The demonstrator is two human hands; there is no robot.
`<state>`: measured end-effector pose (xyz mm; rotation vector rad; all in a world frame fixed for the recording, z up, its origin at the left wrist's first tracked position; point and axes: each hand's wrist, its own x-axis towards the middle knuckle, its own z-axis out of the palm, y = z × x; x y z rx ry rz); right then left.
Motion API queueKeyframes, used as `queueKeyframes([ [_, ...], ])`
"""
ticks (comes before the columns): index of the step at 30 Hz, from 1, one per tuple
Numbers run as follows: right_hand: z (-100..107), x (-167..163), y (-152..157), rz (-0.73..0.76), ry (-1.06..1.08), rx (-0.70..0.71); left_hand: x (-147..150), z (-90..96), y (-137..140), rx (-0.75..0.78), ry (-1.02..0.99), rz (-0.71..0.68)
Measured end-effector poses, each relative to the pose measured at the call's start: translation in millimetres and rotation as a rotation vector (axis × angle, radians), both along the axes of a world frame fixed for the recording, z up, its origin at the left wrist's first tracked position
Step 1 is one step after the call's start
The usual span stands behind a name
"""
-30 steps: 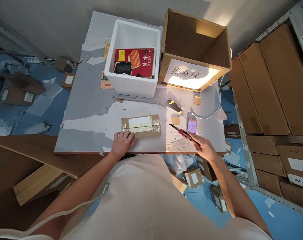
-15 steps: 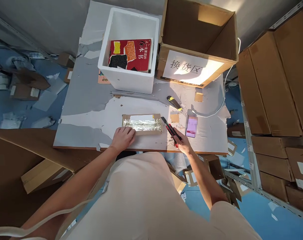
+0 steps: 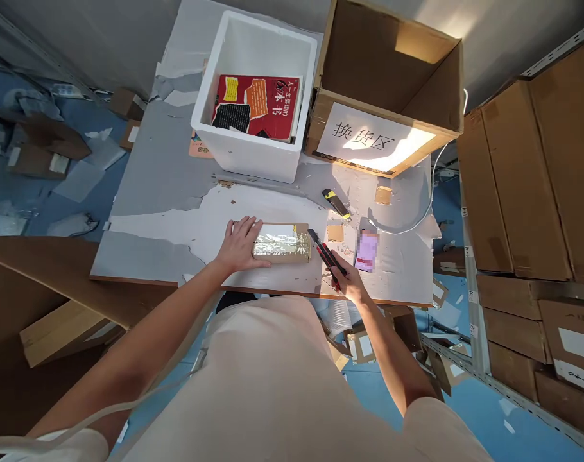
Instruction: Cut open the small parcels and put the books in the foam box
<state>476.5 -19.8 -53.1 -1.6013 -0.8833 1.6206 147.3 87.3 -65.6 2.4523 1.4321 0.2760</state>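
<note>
A small, flat cardboard box [image 3: 285, 247] lies on the table, with shiny clear tape and a white label across its top. My left hand [image 3: 241, 247] grips its left end, fingers over the far side and thumb along the near side, hiding that end. In my right hand [image 3: 348, 277] is a black and red box cutter [image 3: 326, 255], its tip pointing up and left beside the box's right end. A second cutter, a black and yellow box cutter [image 3: 335, 203], rests behind it. To the right of my right hand lies a phone [image 3: 367, 250] with its screen lit.
At the back of the table [image 3: 142, 192] stand a white foam box [image 3: 258, 157] with books in it and a large open carton [image 3: 316, 135] bearing a paper sign. A white cable [image 3: 412, 222] curves past the phone. Shelved cartons [image 3: 523, 179] rise at right.
My left hand has gone from the near edge of the cardboard box to its left end and spread around it. The right hand still holds the box cutter, slightly lower.
</note>
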Motion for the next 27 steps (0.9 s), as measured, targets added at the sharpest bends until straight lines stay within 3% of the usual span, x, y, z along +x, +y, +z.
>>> queueKeyframes([
  [21,-4,-8,1,-0.104,0.020,0.064,1,6.1,2,-0.075,-0.011,0.016],
  [27,-11,-8,-1,-0.066,0.043,0.006,0,4.5,1,-0.057,-0.013,0.014],
])
